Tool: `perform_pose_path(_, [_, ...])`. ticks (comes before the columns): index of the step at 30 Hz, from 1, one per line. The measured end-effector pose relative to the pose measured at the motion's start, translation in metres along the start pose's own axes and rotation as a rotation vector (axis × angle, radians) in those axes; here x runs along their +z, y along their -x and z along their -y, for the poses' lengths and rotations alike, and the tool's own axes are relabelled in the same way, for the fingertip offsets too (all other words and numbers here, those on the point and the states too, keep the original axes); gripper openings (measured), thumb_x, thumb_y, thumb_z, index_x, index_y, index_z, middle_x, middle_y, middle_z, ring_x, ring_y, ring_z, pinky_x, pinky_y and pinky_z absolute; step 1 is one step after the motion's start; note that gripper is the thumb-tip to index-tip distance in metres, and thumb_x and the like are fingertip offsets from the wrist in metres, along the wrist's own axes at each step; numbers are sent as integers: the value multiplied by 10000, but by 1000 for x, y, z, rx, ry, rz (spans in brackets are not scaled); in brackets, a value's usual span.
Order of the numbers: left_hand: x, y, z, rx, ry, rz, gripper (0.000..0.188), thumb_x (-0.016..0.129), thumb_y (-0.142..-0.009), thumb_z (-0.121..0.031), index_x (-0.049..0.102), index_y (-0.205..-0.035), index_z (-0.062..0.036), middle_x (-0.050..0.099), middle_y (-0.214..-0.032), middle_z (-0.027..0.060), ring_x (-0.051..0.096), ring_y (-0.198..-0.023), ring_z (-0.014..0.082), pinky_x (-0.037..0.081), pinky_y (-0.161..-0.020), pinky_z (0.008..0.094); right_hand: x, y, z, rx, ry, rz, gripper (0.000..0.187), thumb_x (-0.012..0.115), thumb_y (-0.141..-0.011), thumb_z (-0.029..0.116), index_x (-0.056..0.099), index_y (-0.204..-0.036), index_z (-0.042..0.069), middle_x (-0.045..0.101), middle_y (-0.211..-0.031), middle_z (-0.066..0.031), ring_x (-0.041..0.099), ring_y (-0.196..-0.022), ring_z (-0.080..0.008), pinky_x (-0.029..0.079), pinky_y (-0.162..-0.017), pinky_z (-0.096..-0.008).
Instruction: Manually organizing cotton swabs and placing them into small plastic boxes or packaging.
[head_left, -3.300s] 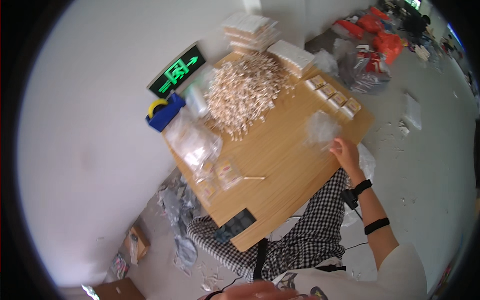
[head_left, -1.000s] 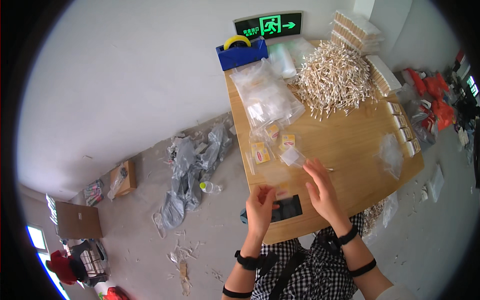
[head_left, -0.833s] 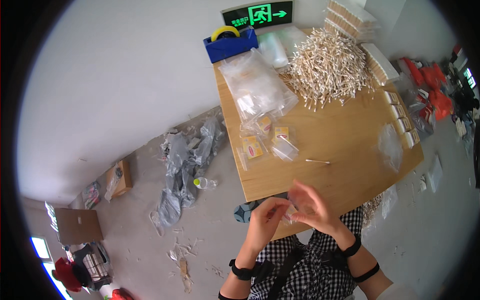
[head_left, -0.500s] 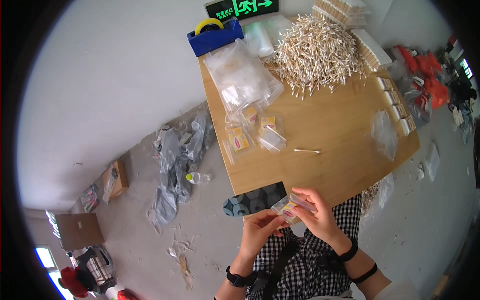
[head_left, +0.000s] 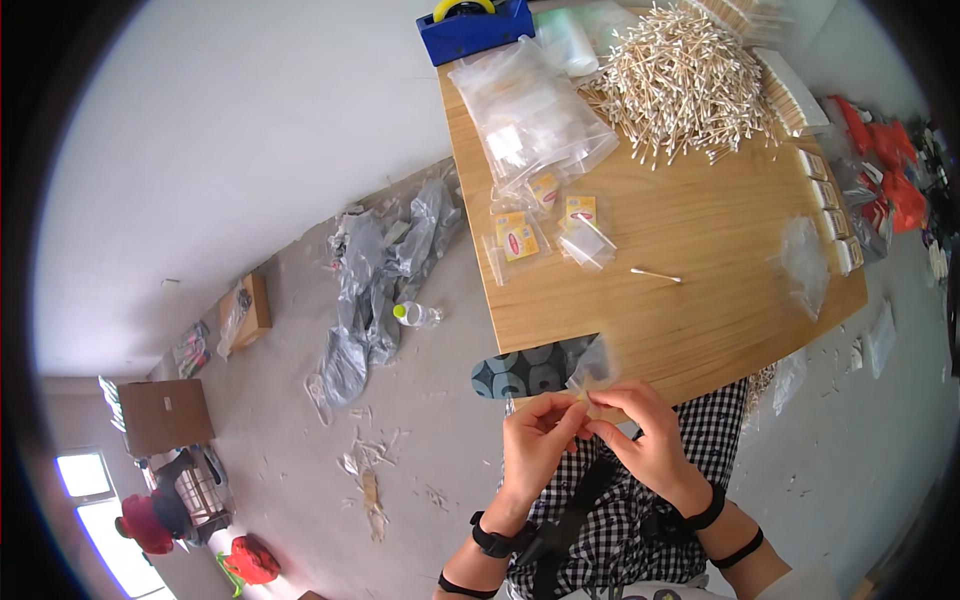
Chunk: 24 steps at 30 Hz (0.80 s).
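Observation:
Over my lap, just off the table's near edge, both hands work on one small clear plastic bag [head_left: 592, 365]. My left hand [head_left: 538, 440] pinches its lower edge between thumb and forefinger. Close against it, my right hand [head_left: 650, 435] pinches the same edge, fingertips nearly touching the left ones. Something pale yellow shows at the pinch; the bag is blurred and partly hidden by my fingers. Ahead on the table lie small bags with yellow cards [head_left: 517, 240] and a single cotton swab [head_left: 656, 275].
A large heap of cotton swabs [head_left: 690, 85] covers the far side of the wooden table [head_left: 690, 220]. A blue tape dispenser [head_left: 476, 32] and a stack of clear bags [head_left: 530, 115] stand at far left. Small white boxes [head_left: 830, 205] line the right edge. A bottle [head_left: 418, 315] lies on the floor.
My hands have drawn closer together and turned the bag, so its clear part now points up and away. The yellow card, plain before, is mostly hidden. The view has shifted.

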<state>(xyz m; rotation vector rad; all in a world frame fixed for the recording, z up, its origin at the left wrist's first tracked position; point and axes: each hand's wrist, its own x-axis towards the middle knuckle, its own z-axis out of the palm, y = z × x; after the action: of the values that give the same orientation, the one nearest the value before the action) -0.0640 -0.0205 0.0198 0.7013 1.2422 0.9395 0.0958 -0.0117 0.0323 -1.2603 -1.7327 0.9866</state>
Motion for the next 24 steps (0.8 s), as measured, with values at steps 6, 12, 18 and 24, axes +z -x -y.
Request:
perform_pose_path(6, [-6, 0, 1, 51, 37, 47, 98, 660, -896, -87, 672, -918, 7, 672, -790, 29, 612, -657, 62, 458, -524, 175, 6, -1, 4, 248, -304, 48, 228, 705, -829, 46, 649, -1046, 9, 668, -943, -82, 644, -832, -138, 514, -737, -268])
perform_pose_path(12, [-6, 4, -1, 157, -50, 69, 74, 661, -891, -77, 668, -916, -8, 659, -803, 9, 588, -660, 62, 450, -539, 190, 6, 1, 4, 523, -680, -3, 157, 640, -889, 30, 642, -1018, -59, 679, -946, -65, 633, -843, -98, 505, -757, -230])
perform_pose_path(18, [-7, 12, -12, 139, -449, 120, 228, 752, -796, -107, 632, -964, -10, 650, -936, 57, 614, -836, 140, 507, -734, 286, 9, -4, 10, 234, -85, -30, 143, 620, -868, -32, 630, -1011, -43, 678, -893, -76, 634, -788, -107, 502, -735, -240])
perform_pose_path(24, [-6, 10, -36, 735, -1006, -34, 724, 831, -630, -183, 526, -1278, -77, 568, -1193, 75, 516, -1120, 278, 355, -983, 483, 5, 4, 7, 343, -274, 44, 142, 626, -857, -39, 555, -978, -21, 648, -877, -72, 632, -816, -127, 497, -725, -251])
